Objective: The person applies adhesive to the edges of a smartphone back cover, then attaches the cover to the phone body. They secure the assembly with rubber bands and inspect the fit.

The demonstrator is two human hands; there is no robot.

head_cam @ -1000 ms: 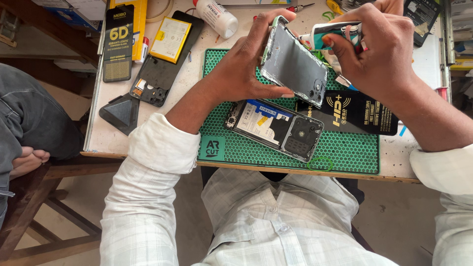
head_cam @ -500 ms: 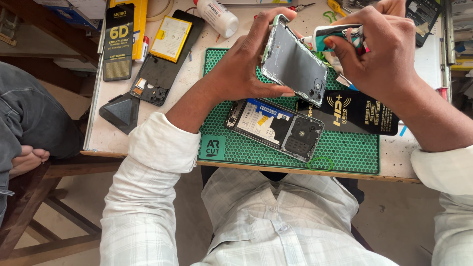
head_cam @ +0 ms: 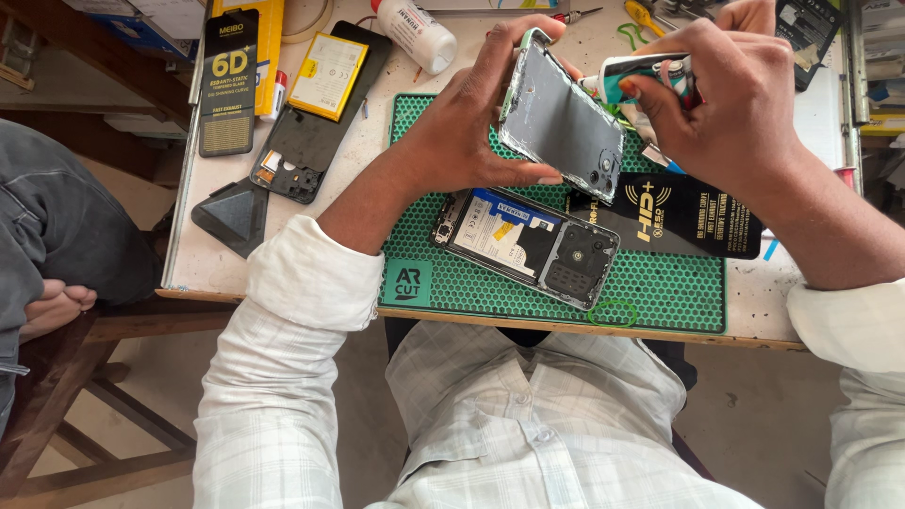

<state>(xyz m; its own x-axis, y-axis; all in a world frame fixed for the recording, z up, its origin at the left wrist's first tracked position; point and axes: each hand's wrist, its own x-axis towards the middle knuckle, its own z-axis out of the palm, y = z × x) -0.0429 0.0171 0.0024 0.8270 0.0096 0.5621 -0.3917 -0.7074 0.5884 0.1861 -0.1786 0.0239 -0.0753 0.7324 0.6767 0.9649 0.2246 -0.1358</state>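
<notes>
Grey phone back cover (head_cam: 563, 121) still gripped by left hand (head_cam: 467, 132), right hand (head_cam: 726, 94) still pinching glue tube (head_cam: 641, 71)

On the bench lie one green mat (head_cam: 660, 292), two opened phone bodies (head_cam: 524, 247) (head_cam: 304, 151), two black flat packets (head_cam: 681, 217) (head_cam: 228, 83), one yellow battery (head_cam: 328, 77) and one white bottle (head_cam: 415, 34).

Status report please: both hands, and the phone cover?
Left hand holds phone back cover tilted. Right hand grips glue tube at its edge. Nothing blocking.
</notes>
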